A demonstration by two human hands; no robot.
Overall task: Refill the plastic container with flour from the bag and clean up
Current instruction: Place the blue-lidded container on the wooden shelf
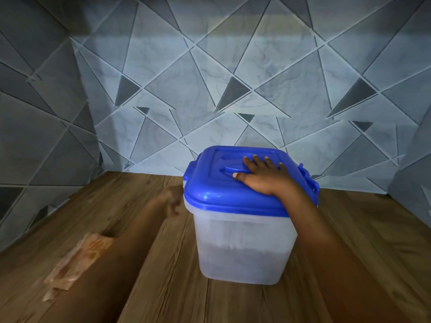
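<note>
My right hand (263, 177) lies flat on the blue lid (210, 183), fingers (256, 160) straight, pressing rather than gripping. My left hand (171, 200), beside the container (242, 243), is too blurred to tell whether it's curled. The container stands mid-table near the wall (210, 89), flour (242, 264) low inside. I judge it light, stiff, slick plastic, best taken by both sides under the lid's rim. The table (163, 287) is wood-grained, the wall grey with triangles, the light dim.

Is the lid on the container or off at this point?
On. The blue lid covers the rim of the container, with the right hand flat on top. Whether its side clips are latched cannot be told.
</note>
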